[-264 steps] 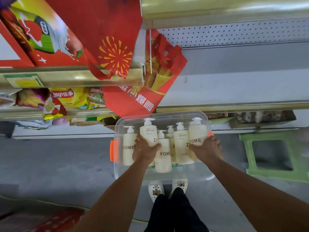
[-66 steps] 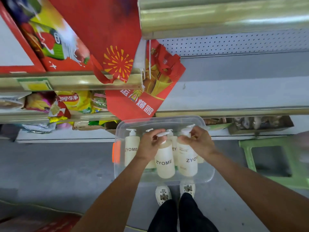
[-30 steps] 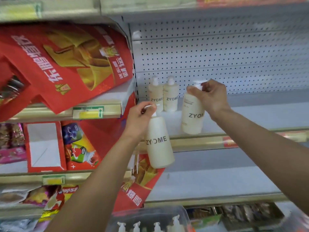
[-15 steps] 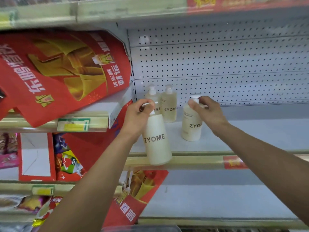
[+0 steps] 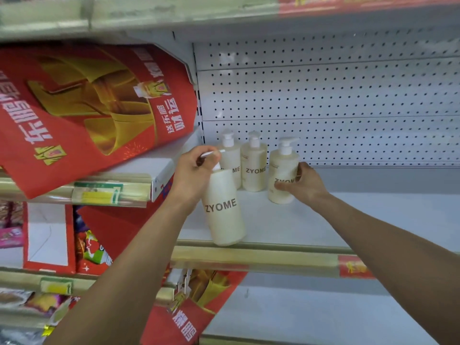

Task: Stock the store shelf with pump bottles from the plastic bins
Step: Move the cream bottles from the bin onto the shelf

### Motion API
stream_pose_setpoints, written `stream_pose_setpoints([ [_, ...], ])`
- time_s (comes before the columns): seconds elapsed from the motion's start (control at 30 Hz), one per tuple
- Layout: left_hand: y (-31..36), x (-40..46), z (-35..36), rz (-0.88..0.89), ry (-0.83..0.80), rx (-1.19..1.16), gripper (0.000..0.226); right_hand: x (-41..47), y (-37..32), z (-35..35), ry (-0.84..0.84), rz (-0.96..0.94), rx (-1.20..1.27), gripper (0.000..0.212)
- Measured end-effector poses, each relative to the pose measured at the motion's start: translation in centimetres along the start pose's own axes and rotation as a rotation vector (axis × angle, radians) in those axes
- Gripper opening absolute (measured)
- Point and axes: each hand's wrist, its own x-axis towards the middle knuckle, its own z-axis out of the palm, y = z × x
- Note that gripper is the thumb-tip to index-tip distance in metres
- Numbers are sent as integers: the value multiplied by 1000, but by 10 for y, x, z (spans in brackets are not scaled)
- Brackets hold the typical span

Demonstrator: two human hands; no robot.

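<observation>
Two cream ZYOME pump bottles (image 5: 254, 165) stand side by side at the back left of the white shelf (image 5: 361, 215). To their right stands a third bottle (image 5: 282, 170), upright on the shelf, with my right hand (image 5: 302, 185) wrapped around its lower body. My left hand (image 5: 196, 173) grips the pump neck of a fourth bottle (image 5: 224, 215), which hangs tilted over the shelf's front edge. The plastic bin is out of view.
A white pegboard back wall (image 5: 336, 100) rises behind the shelf. A large red and gold gift bag (image 5: 94, 108) leans on the neighbouring shelf at left. Snack boxes (image 5: 49, 237) fill the lower left shelves. A gold price rail (image 5: 273, 257) edges the shelf.
Both hands lifted bottles from the bin up to the shelf. The right bottle went from held by its pump to standing, my hand now around its body. The left bottle moved slightly forward.
</observation>
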Motion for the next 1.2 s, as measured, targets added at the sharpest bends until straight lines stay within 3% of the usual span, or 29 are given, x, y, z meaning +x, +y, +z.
stream_pose_setpoints([
  [0.17,-7,12,-1,-7,15,18,8,25,2,10,59,50,-3,61],
  [0.4,-12,24,2,11,32,91,24,37,1,15,68,78,-20,61],
  [0.6,-13,29,6,26,9,99,16,34,0,14,25,89,-28,63],
  [0.7,-15,31,6,34,4,103,17,26,0,12,15,72,-177,77],
  [0.83,-16,35,2,67,-27,153,20,2,-2,12,145,-19,-334,53],
  [0.93,-19,40,0,125,-61,221,20,-17,-7,15,104,-148,-387,37],
  [1.2,-34,54,-8,154,-65,387,19,-41,-26,21,37,-342,-460,31],
])
